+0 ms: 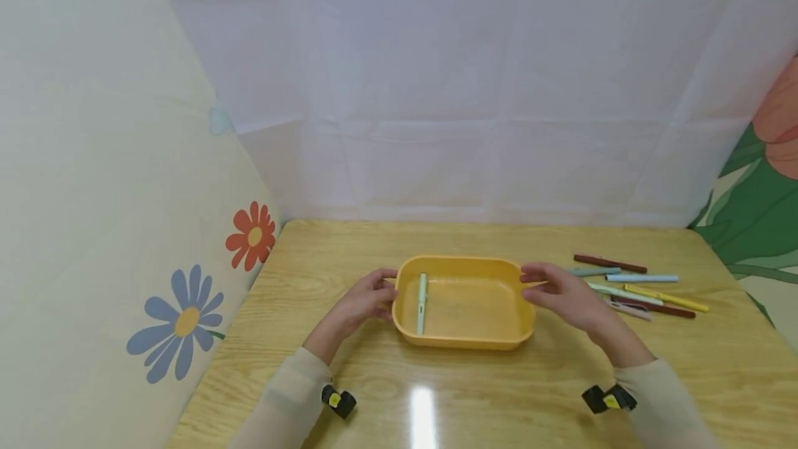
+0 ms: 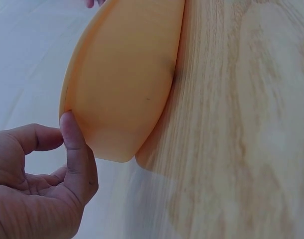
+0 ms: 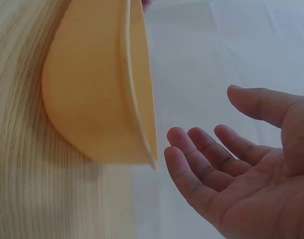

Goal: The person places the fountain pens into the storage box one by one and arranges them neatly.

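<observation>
A yellow plastic tray (image 1: 474, 341) sits on the wooden table with a pale green capped pen (image 1: 421, 303) lying in it along the left end. At the tray's left end is my left hand (image 1: 370, 294), its thumb and a bent finger (image 2: 74, 132) pinching the rim. My right hand (image 1: 561, 294) is at the opposite end, fingers spread and loosely bent. The right wrist view shows a small gap between those fingertips (image 3: 175, 158) and the tray wall (image 3: 92, 99).
Several pens lie in a loose pile right of my right hand, among them a yellow pen (image 1: 666, 298), a light blue pen (image 1: 642, 278) and a dark red pen (image 1: 609, 263). A white cloth (image 1: 424, 89) hangs behind the table (image 1: 349, 393).
</observation>
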{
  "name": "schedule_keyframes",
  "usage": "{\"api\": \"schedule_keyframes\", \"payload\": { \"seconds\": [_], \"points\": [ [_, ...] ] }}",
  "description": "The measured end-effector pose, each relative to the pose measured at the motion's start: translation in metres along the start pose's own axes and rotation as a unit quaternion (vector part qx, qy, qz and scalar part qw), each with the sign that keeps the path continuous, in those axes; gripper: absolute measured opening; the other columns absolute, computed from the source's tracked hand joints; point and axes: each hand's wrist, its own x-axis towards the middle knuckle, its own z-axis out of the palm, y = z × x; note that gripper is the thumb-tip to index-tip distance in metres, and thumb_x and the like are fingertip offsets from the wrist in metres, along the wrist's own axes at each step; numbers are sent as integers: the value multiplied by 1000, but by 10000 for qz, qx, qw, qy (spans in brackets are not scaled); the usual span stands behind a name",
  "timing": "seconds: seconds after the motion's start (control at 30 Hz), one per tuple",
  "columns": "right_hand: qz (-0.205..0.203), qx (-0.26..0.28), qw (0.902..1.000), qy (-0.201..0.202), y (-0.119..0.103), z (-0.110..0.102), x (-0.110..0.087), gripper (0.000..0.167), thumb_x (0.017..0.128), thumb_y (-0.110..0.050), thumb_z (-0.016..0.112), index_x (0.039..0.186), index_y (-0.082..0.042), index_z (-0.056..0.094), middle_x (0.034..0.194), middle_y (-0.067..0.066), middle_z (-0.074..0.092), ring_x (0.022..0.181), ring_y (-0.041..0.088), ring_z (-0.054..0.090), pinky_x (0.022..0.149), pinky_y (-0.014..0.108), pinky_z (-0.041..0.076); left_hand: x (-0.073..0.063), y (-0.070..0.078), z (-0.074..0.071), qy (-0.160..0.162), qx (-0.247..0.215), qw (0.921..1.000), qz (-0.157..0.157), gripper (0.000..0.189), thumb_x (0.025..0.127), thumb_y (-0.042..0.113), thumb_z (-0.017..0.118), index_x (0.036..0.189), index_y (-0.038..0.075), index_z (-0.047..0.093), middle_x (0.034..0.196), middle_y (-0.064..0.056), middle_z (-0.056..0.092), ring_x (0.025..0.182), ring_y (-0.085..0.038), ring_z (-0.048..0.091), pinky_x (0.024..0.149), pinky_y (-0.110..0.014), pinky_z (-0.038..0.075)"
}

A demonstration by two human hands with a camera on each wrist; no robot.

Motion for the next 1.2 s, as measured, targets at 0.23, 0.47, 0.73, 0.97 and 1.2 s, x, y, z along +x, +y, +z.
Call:
{"api": "schedule_keyframes", "payload": {
  "seconds": [0.23,0.47,0.73,0.97,1.2],
  "points": [
    [137,-363,9989,279,7,-9,-9,55,102,-27,62,147,-1,45,143,24,53,124,41,58,99,54,52,-1,1,0,-46,0,9999,94,52,97,5,55,147,-5,40,110,-19,55,83,-21,62,67,-30,58],
    [234,-564,9972,422,17,-18,-19,59,101,-33,62,146,0,46,144,26,51,125,44,56,98,55,52,-1,0,0,-30,7,9999,100,52,97,6,55,146,-4,40,110,-19,55,85,-21,62,69,-31,59],
    [446,-687,9953,510,31,-31,-30,60,101,-32,62,148,1,43,142,29,51,126,47,54,96,56,53,-1,1,0,-5,29,10000,28,52,97,6,56,146,-3,41,110,-18,55,86,-20,63,69,-30,58],
    [620,-875,9928,539,43,-40,-38,65,102,-37,59,149,4,40,145,32,47,128,49,51,96,58,52,-2,1,0,-40,32,9999,106,53,97,6,56,147,-4,40,109,-17,55,86,-21,63,68,-31,58],
    [613,-1119,9904,530,51,-47,-42,64,103,-35,59,149,5,40,147,33,44,128,51,50,94,59,52,-1,1,1,-26,21,9999,101,52,97,5,55,146,-5,40,110,-18,55,85,-20,63,68,-30,58]
  ]
}}
